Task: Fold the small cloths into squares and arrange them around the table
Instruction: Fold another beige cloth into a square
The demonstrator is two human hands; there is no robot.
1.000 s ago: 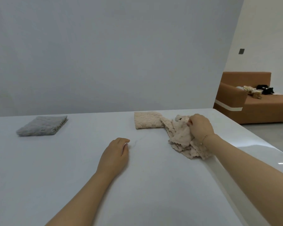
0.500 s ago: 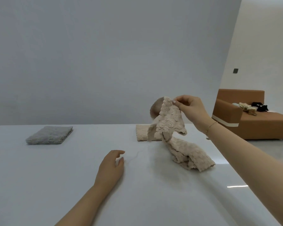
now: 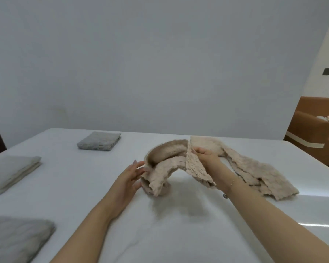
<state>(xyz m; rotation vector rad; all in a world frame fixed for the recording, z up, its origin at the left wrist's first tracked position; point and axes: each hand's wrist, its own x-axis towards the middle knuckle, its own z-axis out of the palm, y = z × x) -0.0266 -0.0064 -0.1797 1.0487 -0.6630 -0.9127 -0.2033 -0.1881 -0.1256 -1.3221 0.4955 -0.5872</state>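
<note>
Lifted clear of the loose heap of beige fuzzy cloths (image 3: 258,175) at the right of the white counter (image 3: 160,234), where a second ago the same piece lay bunched under the right hand. Held now as a sagging arch just above the counter: the crumpled beige fleecy small cloth (image 3: 165,166), pinched at one edge by the right hand (image 3: 207,160) and met at the other end by the left hand (image 3: 133,173), which half a second earlier rested idle on the counter. Both hands closed on the cloth, fingers narrow, nothing else in them. Probably the start of the next fold, with spreading flat on the open middle of the counter likely to come first. Already squared and laid out: a folded grey cloth (image 3: 99,141) at the far side, a pale grey folded cloth (image 3: 11,171) at the left edge, a darker grey folded cloth (image 3: 17,240) at the near left, plus a folded beige cloth (image 3: 203,144) behind the right hand. More left in the heap, so the task roughly midway.
</note>
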